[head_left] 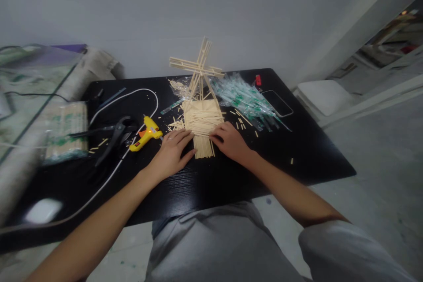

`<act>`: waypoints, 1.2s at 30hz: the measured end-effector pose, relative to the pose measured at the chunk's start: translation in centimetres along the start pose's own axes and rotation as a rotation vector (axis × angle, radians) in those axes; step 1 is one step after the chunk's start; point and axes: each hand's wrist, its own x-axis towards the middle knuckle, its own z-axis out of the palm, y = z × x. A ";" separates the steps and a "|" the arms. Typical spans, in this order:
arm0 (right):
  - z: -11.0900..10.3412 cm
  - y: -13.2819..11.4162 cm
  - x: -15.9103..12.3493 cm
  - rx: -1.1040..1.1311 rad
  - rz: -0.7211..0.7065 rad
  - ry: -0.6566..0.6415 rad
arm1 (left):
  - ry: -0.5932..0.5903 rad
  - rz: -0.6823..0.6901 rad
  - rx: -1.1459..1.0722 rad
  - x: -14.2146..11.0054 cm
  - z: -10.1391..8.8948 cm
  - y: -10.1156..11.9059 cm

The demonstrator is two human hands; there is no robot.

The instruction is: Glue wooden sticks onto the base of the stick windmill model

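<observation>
On the black table lies a loose layer of pale wooden sticks (205, 124), with a flat row of parallel sticks (204, 147) jutting out below toward me. My left hand (175, 147) rests at the left side of this pile, fingers stretched out, fingertips touching the stick ends and thumb apart. At the right side, my right hand (230, 141) has its fingers bent and its thumb and forefinger closed at the end of a stick. Directly behind stands a windmill-like stick model (201, 72) with crossed blades. A yellow glue gun (145, 134) lies left of my left hand.
Wrapped sticks (244, 97) lie at the back right beside a phone-like dark slab (277, 102) and a red object (258, 80). Black-handled cutters (115, 139), a white cable (115, 174) and a bagged stick bundle (66, 130) are on the left. Cut stick pieces are scattered around.
</observation>
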 end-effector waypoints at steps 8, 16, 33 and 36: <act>-0.2 -0.1 0.0 0.014 0.045 0.009 | -0.010 0.010 -0.015 0.0 0.0 0.0; -0.1 0.0 0.0 -0.010 0.073 -0.008 | -0.038 0.022 -0.052 0.1 0.0 0.1; -0.2 0.2 0.1 -0.070 0.141 -0.079 | -0.069 -0.005 -0.059 0.0 -0.1 0.1; -0.3 0.2 0.1 -0.077 0.146 -0.094 | -0.071 -0.002 -0.058 0.0 -0.1 0.2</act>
